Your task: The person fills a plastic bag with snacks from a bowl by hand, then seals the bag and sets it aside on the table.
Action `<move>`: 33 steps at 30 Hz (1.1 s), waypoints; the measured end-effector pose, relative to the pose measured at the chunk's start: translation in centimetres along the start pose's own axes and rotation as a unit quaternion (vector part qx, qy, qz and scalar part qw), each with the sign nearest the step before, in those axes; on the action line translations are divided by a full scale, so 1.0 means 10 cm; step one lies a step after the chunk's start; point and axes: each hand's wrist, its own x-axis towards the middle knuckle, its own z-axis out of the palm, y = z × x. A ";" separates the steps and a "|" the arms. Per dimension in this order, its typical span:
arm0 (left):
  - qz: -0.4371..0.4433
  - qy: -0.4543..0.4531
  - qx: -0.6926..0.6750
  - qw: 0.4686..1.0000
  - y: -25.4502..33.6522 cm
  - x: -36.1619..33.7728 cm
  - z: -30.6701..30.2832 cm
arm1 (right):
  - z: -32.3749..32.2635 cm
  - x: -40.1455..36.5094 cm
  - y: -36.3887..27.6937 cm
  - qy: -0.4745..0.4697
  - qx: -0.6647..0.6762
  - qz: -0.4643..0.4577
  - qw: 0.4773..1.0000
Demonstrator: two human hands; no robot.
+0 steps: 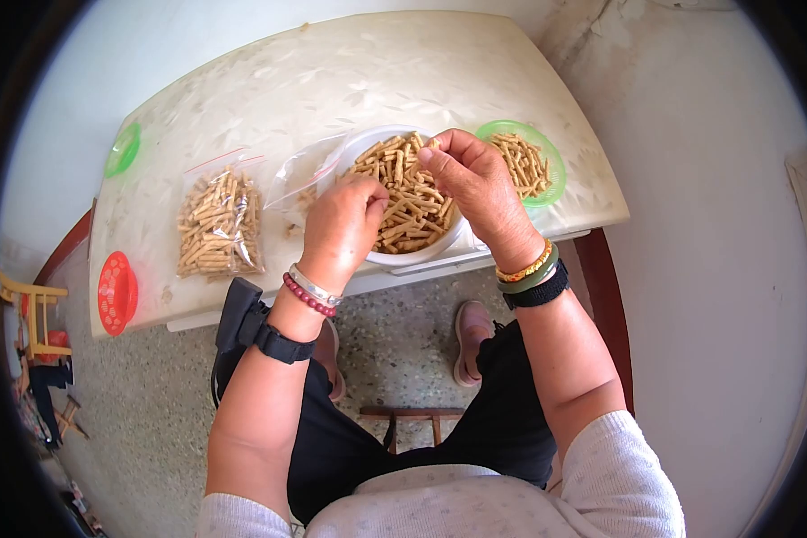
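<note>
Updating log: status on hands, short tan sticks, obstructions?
Left hand at left rim of round white bowl; right hand above, fingers pinched. Tan sticks heaped inside. Flat clear plastic bag alongside; nothing visibly blocking.

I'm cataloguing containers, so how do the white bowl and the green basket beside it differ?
The white bowl looks wider than the green basket. The white bowl carries a larger heap of sticks; the green basket has a smaller batch. The left hand and right hand are over the white bowl, while the green basket sits to its right. Both hold light-brown sticks.
</note>
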 end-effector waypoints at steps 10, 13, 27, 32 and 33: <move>-0.060 -0.083 0.151 0.983 0.04 0.01 0.23 | -0.08 -0.05 -0.07 -0.003 -0.007 -0.017 1.000; -0.036 -0.056 0.140 0.988 0.01 0.01 0.27 | -0.12 -0.04 -0.07 -0.004 -0.019 -0.020 1.000; -0.303 -0.137 -0.541 0.773 -0.07 0.06 0.03 | -0.13 0.02 0.11 0.044 -0.282 -0.047 0.957; -0.292 -0.133 -0.563 0.762 -0.05 0.05 0.02 | -0.13 0.01 0.06 -0.015 -0.215 0.032 0.976; -0.290 -0.132 -0.564 0.762 -0.05 0.05 0.02 | -0.12 0.01 0.06 -0.023 -0.177 0.041 0.983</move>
